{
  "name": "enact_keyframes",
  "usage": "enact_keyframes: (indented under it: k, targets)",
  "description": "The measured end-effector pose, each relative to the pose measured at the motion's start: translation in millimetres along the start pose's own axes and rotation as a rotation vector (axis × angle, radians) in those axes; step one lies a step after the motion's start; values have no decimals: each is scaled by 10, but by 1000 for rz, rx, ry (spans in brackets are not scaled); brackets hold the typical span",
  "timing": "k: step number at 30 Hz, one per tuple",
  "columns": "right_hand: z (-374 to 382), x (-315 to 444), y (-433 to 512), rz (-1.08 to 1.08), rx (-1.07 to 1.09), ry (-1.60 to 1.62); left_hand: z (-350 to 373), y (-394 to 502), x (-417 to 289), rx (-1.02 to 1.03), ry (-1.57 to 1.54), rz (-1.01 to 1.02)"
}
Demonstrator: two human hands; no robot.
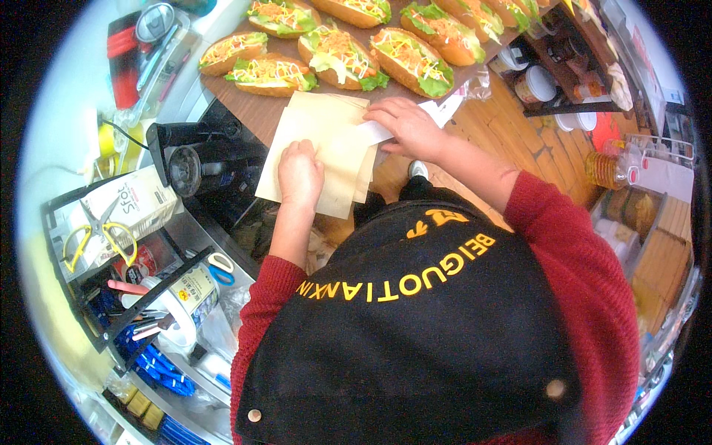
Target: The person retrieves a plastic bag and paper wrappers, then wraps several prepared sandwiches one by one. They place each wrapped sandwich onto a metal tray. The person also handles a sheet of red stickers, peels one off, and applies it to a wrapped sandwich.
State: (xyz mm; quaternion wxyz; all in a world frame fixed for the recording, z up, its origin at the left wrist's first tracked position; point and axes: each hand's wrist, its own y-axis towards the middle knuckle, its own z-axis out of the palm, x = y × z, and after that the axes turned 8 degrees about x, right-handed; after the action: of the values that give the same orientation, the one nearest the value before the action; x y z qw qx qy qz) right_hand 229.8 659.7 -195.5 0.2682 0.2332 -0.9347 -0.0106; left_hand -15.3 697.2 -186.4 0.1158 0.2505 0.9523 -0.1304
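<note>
Several cream-coloured paper sheets (328, 119) lie overlapped at the near edge of the brown board, their lower corners hanging past it. My left hand (300, 173) is curled over the left part of these sheets and grips them. At their right side my right hand (411, 129) holds a white paper piece (374, 133) between thumb and fingers; its fingertips reach over the cream sheets. More white paper shows beyond that hand. Just past the sheets sit filled bread rolls (339, 58) with lettuce, orange shreds and yellow and white sauce lines. The left fingertips are mostly hidden.
The brown board (245, 108) carries several rolls. To the left are a black machine (208, 167), yellow-handled scissors (100, 225) on a carton and a rack (150, 295) of tools. An oil bottle (609, 169) and shelved tubs (535, 83) are at right, above a wooden floor (489, 139).
</note>
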Motion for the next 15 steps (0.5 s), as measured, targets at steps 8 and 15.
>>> enact_keyframes:
  k: [8,15]
  targets:
    - [34,155,-200,222,-26,119,75,56,-16,9,13,-18]
    - [46,213,-202,104,-36,131,124,77,-56,12,3,1]
